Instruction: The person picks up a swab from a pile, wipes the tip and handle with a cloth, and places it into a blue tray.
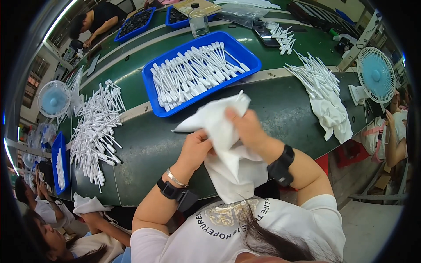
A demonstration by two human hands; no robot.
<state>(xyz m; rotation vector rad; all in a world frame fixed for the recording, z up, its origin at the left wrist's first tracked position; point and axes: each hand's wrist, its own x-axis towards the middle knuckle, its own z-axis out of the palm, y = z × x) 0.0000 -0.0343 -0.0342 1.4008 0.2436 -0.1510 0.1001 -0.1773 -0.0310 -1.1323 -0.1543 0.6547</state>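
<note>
In front of my chest I hold a white cloth (222,125), which hangs down in folds toward my lap. My left hand (195,151) pinches its left side with bent fingers. My right hand (247,128), slightly blurred, is closed round the cloth's upper right part. Out of the cloth's top sticks the thin tip of a white stick (240,93); the rest of it is hidden. Just beyond my hands, a blue tray (173,113) holds many white thin-stemmed pieces (193,72) with wider ends, laid side by side.
More white pieces lie heaped on the left (97,131) and at the right (313,74), beside a crumpled white cloth (329,111). A glass bottle (198,22) stands behind the tray. Fans stand left (54,99) and right (376,75). A co-worker (83,228) sits close at left.
</note>
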